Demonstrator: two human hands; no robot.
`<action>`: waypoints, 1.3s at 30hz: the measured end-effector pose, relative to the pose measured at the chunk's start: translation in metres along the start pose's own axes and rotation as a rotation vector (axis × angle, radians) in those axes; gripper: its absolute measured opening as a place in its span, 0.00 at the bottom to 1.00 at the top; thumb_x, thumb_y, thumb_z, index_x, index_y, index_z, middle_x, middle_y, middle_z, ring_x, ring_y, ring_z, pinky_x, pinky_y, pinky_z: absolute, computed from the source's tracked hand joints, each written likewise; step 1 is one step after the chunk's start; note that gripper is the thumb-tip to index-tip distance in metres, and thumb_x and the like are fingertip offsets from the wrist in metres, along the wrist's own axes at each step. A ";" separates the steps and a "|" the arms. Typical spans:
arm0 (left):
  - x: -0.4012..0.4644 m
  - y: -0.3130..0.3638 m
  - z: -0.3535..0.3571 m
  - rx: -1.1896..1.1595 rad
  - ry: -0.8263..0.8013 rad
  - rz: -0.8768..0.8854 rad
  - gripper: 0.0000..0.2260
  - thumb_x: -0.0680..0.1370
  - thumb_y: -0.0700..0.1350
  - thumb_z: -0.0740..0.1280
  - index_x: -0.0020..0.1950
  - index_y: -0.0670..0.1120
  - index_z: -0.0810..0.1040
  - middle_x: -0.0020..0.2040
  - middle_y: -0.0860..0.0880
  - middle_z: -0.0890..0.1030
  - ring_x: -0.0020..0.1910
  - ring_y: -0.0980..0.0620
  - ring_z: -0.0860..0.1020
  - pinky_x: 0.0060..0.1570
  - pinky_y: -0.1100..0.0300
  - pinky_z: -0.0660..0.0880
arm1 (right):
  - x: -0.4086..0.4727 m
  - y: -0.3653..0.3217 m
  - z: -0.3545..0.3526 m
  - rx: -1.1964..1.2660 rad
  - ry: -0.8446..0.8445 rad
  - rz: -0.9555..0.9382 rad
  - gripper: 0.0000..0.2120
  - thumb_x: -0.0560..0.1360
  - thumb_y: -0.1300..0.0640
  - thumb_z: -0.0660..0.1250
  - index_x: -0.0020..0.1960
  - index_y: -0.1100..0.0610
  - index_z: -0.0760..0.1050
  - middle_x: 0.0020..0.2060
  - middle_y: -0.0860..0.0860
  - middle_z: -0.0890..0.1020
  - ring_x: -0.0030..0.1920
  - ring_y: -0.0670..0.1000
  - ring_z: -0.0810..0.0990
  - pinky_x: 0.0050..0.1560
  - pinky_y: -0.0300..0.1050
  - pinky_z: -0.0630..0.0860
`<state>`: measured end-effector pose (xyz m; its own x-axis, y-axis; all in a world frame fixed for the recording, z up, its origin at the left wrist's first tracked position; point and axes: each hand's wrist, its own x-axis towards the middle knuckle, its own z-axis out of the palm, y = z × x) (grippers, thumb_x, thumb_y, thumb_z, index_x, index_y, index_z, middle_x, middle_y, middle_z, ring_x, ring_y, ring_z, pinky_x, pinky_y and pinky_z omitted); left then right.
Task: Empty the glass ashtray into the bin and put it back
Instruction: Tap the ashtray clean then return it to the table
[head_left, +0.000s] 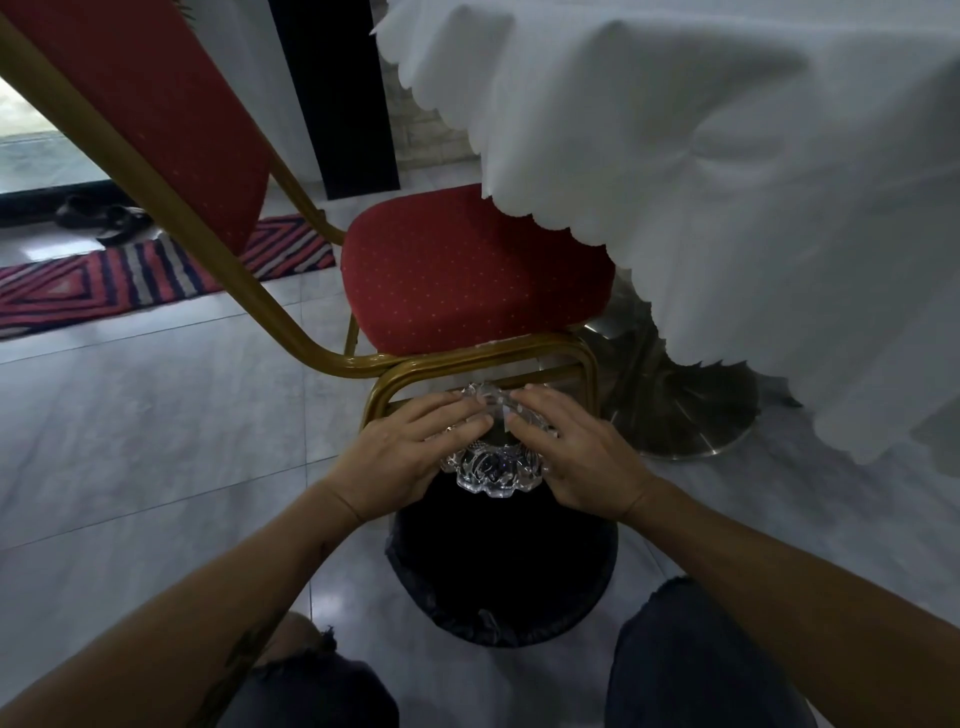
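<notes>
We grip the glass ashtray (496, 470) with left hand (410, 452) and right hand (574, 457) closed around its sides, tipped over the black bin (498, 613), apparently so the contents fall inside.

one glass ashtray (497, 467), one bin (501, 571), one chair (467, 275), two hands (410, 457)

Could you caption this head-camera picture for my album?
Both hands, left and right, hold glass ashtray over black bin.
</notes>
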<state>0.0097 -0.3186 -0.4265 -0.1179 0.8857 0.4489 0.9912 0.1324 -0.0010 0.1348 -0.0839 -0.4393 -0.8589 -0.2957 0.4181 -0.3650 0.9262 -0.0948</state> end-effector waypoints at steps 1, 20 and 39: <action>0.001 0.000 -0.001 -0.007 0.007 -0.001 0.23 0.77 0.34 0.66 0.71 0.43 0.75 0.71 0.45 0.75 0.70 0.43 0.73 0.64 0.51 0.76 | 0.000 0.000 0.000 -0.001 0.009 -0.003 0.28 0.68 0.66 0.66 0.68 0.58 0.68 0.68 0.63 0.73 0.69 0.65 0.71 0.52 0.60 0.82; 0.006 0.023 0.003 -0.820 0.114 -0.872 0.17 0.79 0.37 0.67 0.65 0.52 0.79 0.53 0.54 0.85 0.54 0.56 0.82 0.60 0.52 0.78 | 0.005 -0.016 0.008 0.884 -0.143 0.676 0.25 0.76 0.65 0.63 0.63 0.38 0.72 0.52 0.44 0.84 0.43 0.44 0.84 0.42 0.43 0.80; 0.042 0.032 -0.128 -0.733 0.192 -1.281 0.17 0.81 0.42 0.64 0.68 0.57 0.78 0.45 0.52 0.84 0.39 0.58 0.81 0.50 0.55 0.81 | 0.087 -0.071 -0.090 0.942 -0.174 0.948 0.33 0.80 0.64 0.58 0.76 0.34 0.59 0.46 0.49 0.85 0.34 0.46 0.78 0.35 0.39 0.76</action>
<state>0.0445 -0.3342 -0.2937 -0.9596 0.2648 -0.0947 0.0387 0.4578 0.8882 0.1181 -0.1543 -0.3150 -0.9242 0.2738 -0.2663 0.3447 0.2976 -0.8903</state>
